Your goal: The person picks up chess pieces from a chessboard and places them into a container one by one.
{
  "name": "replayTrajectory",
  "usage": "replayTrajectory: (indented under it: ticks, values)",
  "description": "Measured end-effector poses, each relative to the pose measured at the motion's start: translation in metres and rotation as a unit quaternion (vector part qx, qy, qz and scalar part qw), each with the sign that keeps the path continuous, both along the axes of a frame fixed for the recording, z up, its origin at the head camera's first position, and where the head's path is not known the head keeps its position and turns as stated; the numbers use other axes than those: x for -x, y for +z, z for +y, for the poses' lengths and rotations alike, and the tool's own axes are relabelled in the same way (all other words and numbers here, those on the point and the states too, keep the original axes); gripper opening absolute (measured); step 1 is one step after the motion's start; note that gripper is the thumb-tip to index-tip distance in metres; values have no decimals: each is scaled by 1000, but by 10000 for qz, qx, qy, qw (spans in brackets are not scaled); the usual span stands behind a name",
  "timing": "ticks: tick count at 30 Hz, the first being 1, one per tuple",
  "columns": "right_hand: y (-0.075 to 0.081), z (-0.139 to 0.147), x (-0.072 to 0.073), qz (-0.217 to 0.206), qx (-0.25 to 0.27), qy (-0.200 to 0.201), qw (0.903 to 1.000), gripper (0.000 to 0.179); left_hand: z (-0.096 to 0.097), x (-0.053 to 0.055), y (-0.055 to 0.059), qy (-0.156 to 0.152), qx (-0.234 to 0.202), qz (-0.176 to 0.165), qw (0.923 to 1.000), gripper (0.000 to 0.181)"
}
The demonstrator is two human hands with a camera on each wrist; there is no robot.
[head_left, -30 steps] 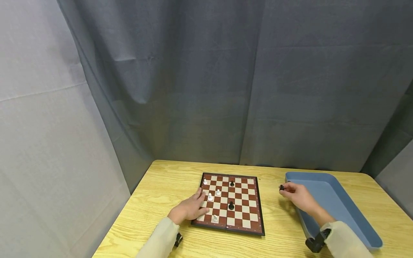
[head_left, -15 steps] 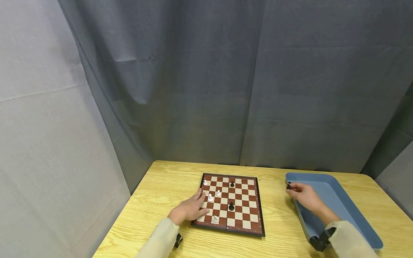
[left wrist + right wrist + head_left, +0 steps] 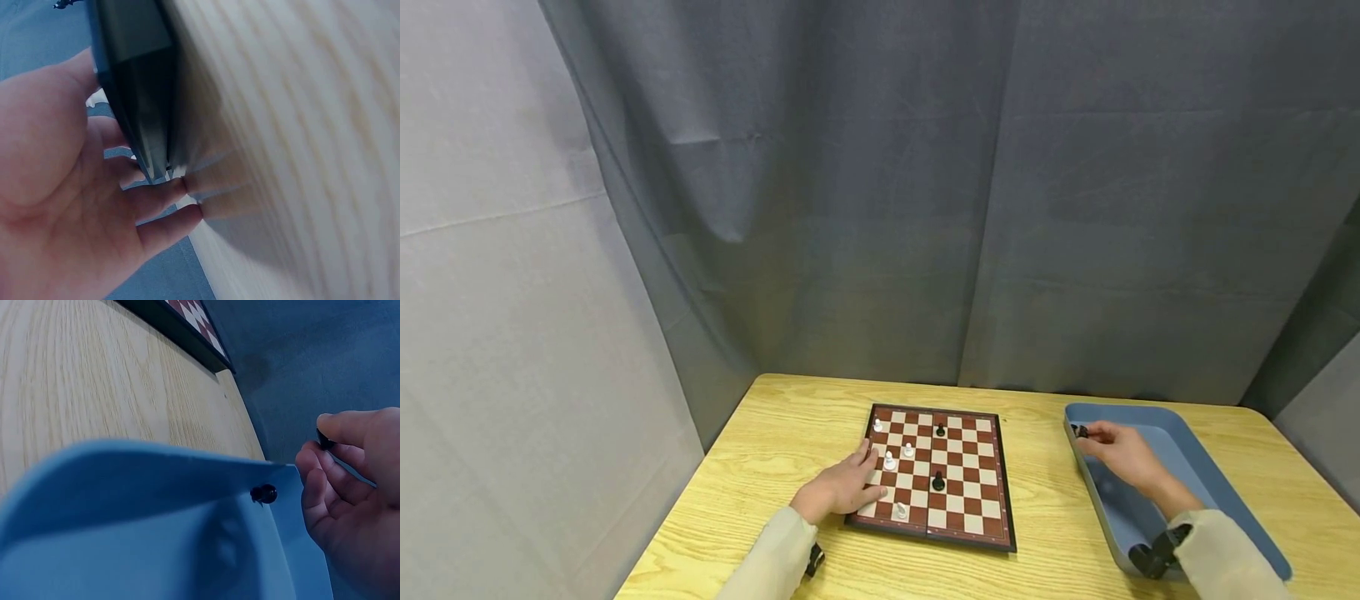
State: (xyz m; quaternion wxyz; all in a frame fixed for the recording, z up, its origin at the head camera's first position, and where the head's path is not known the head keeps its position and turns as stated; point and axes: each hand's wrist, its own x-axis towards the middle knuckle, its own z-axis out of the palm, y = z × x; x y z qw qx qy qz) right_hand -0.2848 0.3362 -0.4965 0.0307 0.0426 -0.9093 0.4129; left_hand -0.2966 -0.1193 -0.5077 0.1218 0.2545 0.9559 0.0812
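My left hand [image 3: 841, 487] rests along the left edge of the chessboard [image 3: 992, 525], fingers straight and spread. In the left wrist view, two fingertips reach the table beside the board's dark side [image 3: 134, 81]. Several white chess pieces [image 3: 889, 461] stand on the board's left half; two black ones, one far [image 3: 940, 430] and one nearer [image 3: 937, 482], stand just right of the fold. Over the far left corner of the blue tray [image 3: 1217, 479], my right hand [image 3: 1122, 457] pinches a black chess piece [image 3: 324, 440] between thumb and fingers. Another black chess piece [image 3: 264, 494] lies inside the tray.
The wooden table [image 3: 1037, 508] carries the board in the middle and the tray at the right. Raised walls run round the tray. A grey curtain [image 3: 880, 250] hangs behind the table, and a pale one [image 3: 512, 333] at the left.
My right hand has moved right with the black chess piece, from beside the tray's left wall to over its far left corner. The left hand and the board have stayed put.
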Motion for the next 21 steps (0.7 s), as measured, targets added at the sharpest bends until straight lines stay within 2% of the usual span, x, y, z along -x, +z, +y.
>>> replayTrajectory:
  ticks: [14, 21]
  values:
    - [-13, 19, 5, 77, -87, -198, 9997, 26, 0, 0, 1, 36, 27, -50, 10000, 73]
    - [-15, 27, 3, -112, -310, -379, 9987, 27, 0, 1, -1, 39, 43, 11, 10000, 73]
